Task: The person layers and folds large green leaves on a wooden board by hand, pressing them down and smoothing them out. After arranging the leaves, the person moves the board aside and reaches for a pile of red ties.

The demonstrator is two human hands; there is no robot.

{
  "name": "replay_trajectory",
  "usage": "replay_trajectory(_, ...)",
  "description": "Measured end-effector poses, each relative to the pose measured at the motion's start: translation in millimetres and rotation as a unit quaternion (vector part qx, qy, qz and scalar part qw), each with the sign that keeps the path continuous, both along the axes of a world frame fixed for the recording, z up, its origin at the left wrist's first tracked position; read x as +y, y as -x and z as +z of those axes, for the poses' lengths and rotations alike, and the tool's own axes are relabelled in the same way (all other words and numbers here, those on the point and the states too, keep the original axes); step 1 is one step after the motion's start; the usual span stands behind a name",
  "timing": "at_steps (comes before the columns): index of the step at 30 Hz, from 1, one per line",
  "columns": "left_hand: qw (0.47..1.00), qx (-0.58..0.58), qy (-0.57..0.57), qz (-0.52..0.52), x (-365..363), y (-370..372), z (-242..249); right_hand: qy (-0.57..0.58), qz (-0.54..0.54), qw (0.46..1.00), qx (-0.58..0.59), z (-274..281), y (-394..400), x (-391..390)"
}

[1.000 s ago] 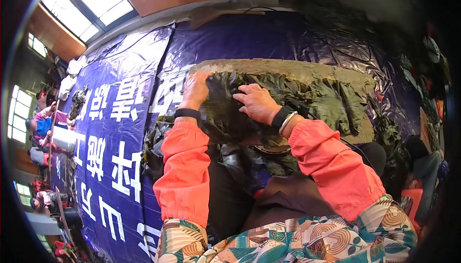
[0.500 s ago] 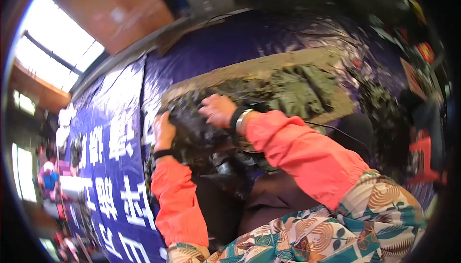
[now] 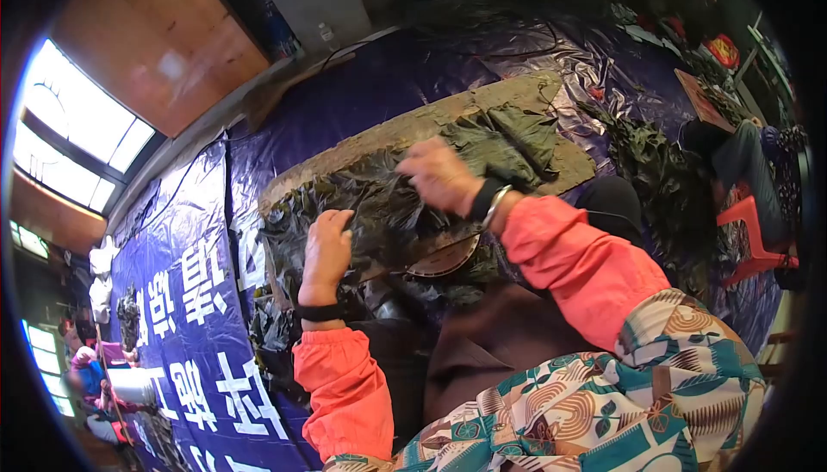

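Note:
Dark green, wrinkled leaves [image 3: 370,201] lie spread in a layer along a long wooden board [image 3: 379,132]. My left hand [image 3: 327,252] rests on the leaves near the board's left end, fingers extended over them. Just above the middle of the layer is my right hand [image 3: 441,177], its fingers bent and apart, slightly smeared, with nothing visible in them. A wider, lighter green leaf [image 3: 521,140] covers the board's right part, beyond my right hand. Below the board, close to my knees, a round brown rim [image 3: 444,258] shows partly under the leaves.
Purple-blue plastic sheeting with white characters [image 3: 198,300] covers the floor. A heap of dark leaves [image 3: 650,175] lies to the right. Farther right, a person's leg [image 3: 748,175] is beside a red plastic stool [image 3: 748,231]. Other people sit at the far left.
My right hand has lifted and shifted right relative to the leaves. My left hand has moved inward from the board's left edge onto the leaves. The camera view has turned somewhat.

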State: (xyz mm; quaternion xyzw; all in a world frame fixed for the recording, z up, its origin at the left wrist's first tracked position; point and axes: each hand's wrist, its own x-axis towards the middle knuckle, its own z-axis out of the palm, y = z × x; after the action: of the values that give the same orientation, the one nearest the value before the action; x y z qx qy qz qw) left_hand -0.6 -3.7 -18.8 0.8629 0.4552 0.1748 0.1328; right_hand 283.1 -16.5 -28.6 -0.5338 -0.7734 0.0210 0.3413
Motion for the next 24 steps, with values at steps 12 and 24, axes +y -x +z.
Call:
replay_trajectory(12,0.997,0.042,0.049,0.053,-0.9,-8.1,-6.9,0.033,-0.04,0.998,-0.045,10.9,-88.4,15.6)
replay_trajectory(24,0.999,0.047,-0.016,-0.02,-2.8,-38.8,-11.2,0.045,-0.09,0.986,-0.136,1.4,-91.0,-78.1)
